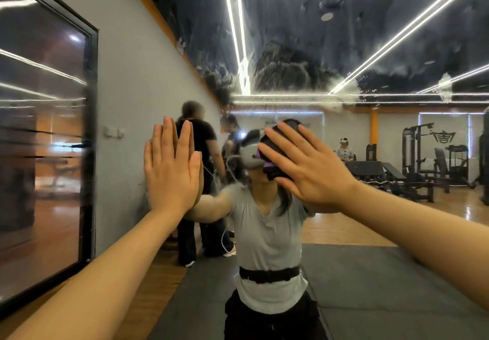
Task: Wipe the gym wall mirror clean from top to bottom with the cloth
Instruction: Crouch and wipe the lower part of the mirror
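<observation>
I see my left hand (172, 170) flat against the mirror (344, 48), fingers straight and together. My right hand (304, 165), fingers spread and straight, presses the dark cloth (272, 154) to the glass at face height. Wet smears streak the mirror's upper part.

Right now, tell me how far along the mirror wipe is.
Done: nothing looks finished; the upper mirror shows wet smears and droplets across the reflected ceiling. In hand: the right hand presses a dark cloth flat on the glass about mid-height, while the left hand braces open-palmed on it. Left: clearing the streaked top, then the glass below the hands down to the floor.
</observation>
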